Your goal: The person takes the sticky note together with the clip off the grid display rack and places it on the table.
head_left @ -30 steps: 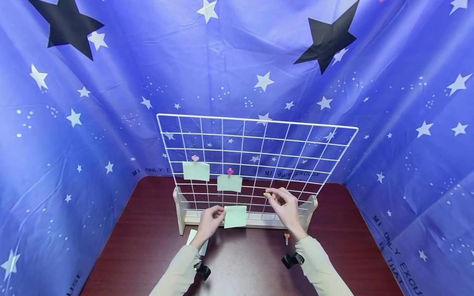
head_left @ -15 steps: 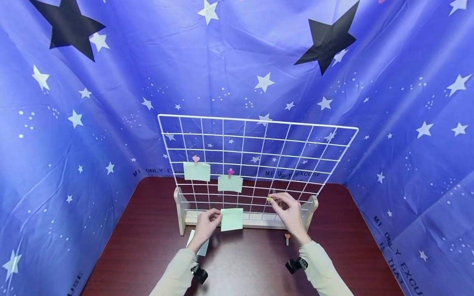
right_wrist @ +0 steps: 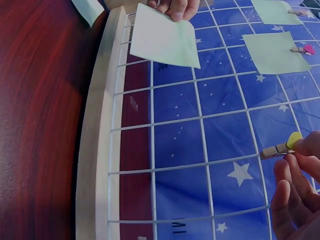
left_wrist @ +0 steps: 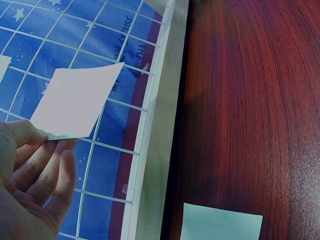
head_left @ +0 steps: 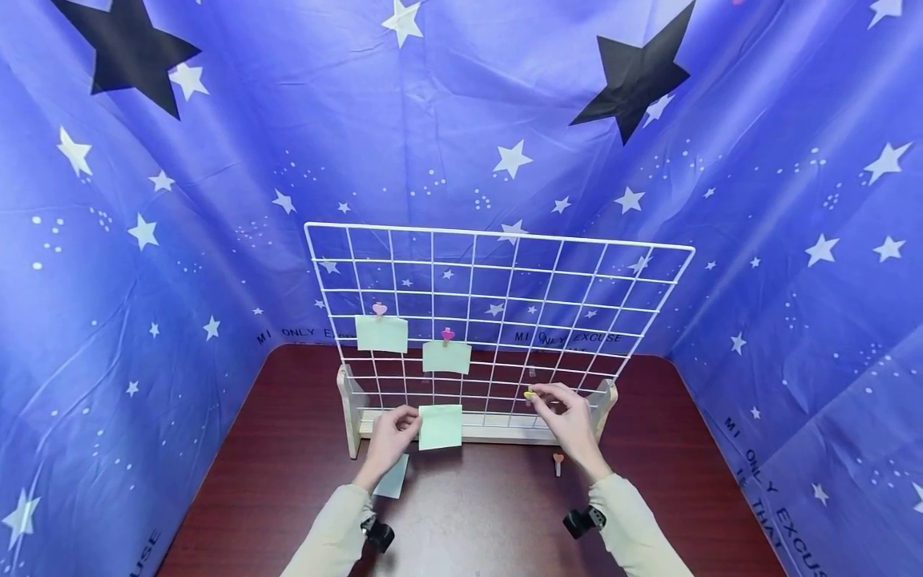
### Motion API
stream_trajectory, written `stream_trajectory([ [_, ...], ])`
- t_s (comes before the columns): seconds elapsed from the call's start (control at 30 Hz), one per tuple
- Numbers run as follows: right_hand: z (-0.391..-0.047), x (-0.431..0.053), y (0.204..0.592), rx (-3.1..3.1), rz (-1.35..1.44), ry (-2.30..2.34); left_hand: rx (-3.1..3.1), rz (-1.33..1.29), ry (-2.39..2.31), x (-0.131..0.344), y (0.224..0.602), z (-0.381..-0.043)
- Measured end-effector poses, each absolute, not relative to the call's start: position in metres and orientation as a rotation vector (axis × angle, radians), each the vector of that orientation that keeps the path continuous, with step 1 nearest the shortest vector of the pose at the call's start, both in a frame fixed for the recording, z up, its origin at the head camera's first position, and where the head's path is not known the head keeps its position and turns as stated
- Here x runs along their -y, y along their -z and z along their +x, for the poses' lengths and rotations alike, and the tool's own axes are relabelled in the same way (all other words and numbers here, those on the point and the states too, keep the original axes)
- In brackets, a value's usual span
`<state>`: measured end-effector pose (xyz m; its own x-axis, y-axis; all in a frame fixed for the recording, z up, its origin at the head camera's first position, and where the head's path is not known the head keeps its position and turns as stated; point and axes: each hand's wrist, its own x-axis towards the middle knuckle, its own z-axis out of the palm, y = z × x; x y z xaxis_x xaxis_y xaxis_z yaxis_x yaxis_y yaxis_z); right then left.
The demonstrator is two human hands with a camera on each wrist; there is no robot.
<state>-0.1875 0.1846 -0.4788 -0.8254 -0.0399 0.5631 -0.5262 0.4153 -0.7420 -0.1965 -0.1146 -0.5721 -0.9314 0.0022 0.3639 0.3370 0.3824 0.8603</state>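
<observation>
My left hand (head_left: 389,439) pinches a pale green sticky note (head_left: 441,426) by its left edge, in front of the lower part of a white wire grid (head_left: 497,236). In the left wrist view the thumb lies over the corner of that note (left_wrist: 75,102), with the fingers behind. My right hand (head_left: 570,417) pinches a small wooden clothespin (right_wrist: 275,151) with a yellow heart, close before the grid to the right of the note. Two more notes hang on the grid, one under a light pink heart clothespin (head_left: 380,309), the other under a magenta heart clothespin (head_left: 448,334).
Another green note (head_left: 392,478) lies on the dark red wooden table (head_left: 288,513) near my left wrist. An orange heart clothespin (head_left: 558,463) lies by my right forearm. The grid stands in a wooden base (head_left: 490,435). A blue star-patterned cloth (head_left: 461,120) surrounds the table.
My left hand has moved a little left with the sticky note. My right hand has come slightly lower and to the right, still pinching the yellow heart clothespin.
</observation>
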Motion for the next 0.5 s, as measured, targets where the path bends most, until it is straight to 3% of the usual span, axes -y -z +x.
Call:
stream_trajectory([
  [0.5, -0.181, -0.193, 0.492, 2.243, 0.442, -1.378, 2.4, -0.274, 1.541, 0.127, 0.575, -0.194],
])
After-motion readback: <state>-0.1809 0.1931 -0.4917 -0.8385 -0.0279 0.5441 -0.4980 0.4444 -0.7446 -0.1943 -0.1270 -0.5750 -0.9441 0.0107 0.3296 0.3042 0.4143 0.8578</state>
